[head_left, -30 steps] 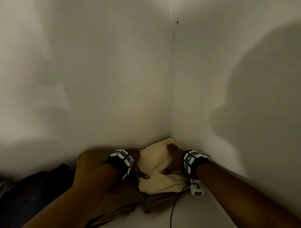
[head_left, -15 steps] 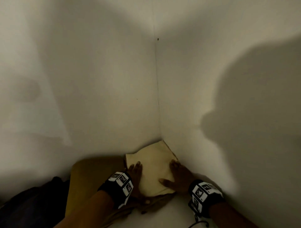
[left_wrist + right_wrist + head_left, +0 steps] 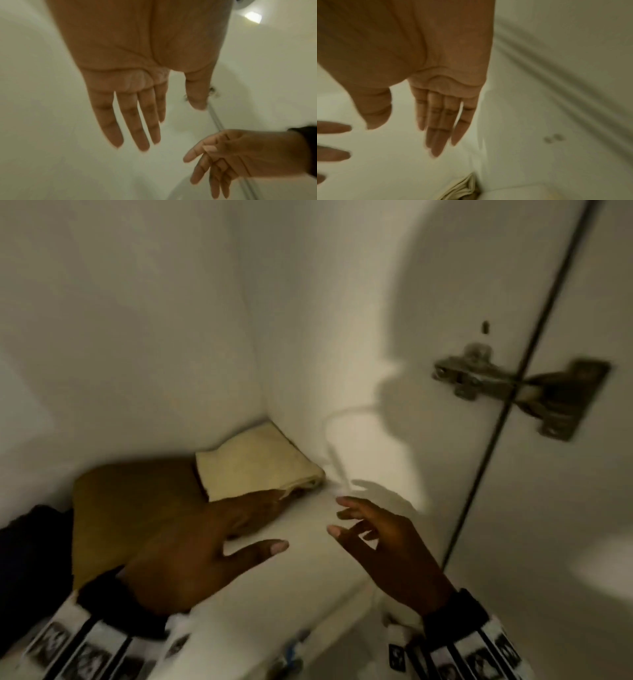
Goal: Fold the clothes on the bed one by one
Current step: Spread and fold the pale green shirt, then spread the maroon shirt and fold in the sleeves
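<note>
Folded cloth in corner — hinge rightward

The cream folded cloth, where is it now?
In the head view the cream folded cloth lies in the back corner of the white shelf, on top of a brown cloth, just beyond the left hand.

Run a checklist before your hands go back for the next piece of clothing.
1. Left hand free: ok, fingers straight, holding nothing.
2. Right hand free: ok, fingers loosely spread, holding nothing.
3. Cream folded cloth stowed: ok, lying in the cupboard corner against both walls.
4. Cream cloth resting on the tan folded cloth: ok, though its front layers gape slightly.
5. Cupboard door open: ok, hinge is spread wide.
6. Next garment on the bed: cannot tell, the bed is out of view.
</note>
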Action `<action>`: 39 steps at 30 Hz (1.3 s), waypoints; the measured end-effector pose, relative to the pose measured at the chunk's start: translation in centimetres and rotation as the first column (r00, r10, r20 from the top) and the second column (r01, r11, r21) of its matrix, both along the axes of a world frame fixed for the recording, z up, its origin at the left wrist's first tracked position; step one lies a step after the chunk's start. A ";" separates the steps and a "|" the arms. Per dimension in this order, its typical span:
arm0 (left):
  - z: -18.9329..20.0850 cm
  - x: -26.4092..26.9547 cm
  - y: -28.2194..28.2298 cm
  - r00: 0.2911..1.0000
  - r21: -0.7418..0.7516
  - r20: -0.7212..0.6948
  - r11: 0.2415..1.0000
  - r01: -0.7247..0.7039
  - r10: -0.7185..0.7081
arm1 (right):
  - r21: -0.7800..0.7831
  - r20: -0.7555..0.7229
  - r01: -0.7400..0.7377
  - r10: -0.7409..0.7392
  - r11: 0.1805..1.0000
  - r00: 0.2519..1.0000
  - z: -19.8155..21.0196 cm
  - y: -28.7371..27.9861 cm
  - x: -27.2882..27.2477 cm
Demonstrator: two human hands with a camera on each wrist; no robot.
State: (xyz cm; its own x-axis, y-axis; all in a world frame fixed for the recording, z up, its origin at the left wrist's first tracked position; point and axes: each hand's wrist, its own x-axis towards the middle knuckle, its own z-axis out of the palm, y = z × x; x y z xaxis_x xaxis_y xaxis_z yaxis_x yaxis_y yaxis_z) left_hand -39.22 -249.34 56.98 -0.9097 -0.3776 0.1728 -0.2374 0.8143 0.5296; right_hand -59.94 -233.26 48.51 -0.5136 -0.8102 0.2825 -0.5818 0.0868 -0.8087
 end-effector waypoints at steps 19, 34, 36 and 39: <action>-26.0 2.1 60.3 0.309 0.458 0.046 0.295 0.839 -0.950 | 0.227 0.294 0.969 -0.956 0.095 0.025 -18.3 63.5 29.9; -31.3 17.0 93.3 -0.639 0.463 0.261 -0.487 0.740 -0.723 | 0.235 0.415 0.431 -0.311 -0.871 -0.855 -21.1 79.5 64.1; -30.7 18.0 96.4 -0.672 0.460 0.265 -0.522 0.718 -0.691 | 0.249 0.435 0.428 -0.295 -0.869 -0.851 -20.4 81.1 64.7; -31.1 18.8 102.6 -0.690 0.461 0.207 -0.553 0.694 -0.693 | 0.275 0.415 0.477 -0.345 -0.835 -0.842 -20.6 86.0 65.7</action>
